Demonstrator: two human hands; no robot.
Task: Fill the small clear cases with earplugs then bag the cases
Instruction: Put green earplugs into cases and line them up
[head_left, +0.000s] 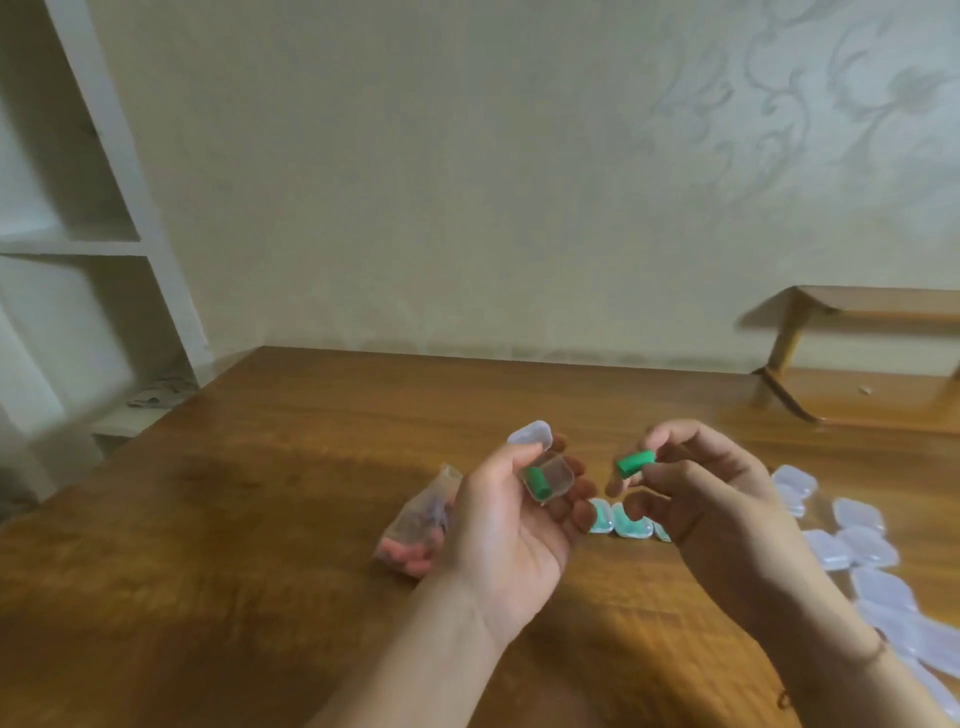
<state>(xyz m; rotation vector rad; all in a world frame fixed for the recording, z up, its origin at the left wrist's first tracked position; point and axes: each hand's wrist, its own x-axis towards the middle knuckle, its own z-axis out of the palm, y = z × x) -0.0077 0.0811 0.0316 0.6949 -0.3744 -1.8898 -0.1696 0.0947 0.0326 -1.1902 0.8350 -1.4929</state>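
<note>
**Second plug going in**

Left hand (511, 525) cradles open clear case (548, 475), one green earplug (538, 482) inside. Right hand (701, 493) pinches second earplug (635, 462) just beside it. Foam likely soft, light: hold mid-body, gently.

Held in left hand (511, 525): open clear case (548, 475) with one green earplug (538, 482) inside. Pinched in right hand (711, 499): second green earplug (635, 462), above wooden table (260, 493).
</note>
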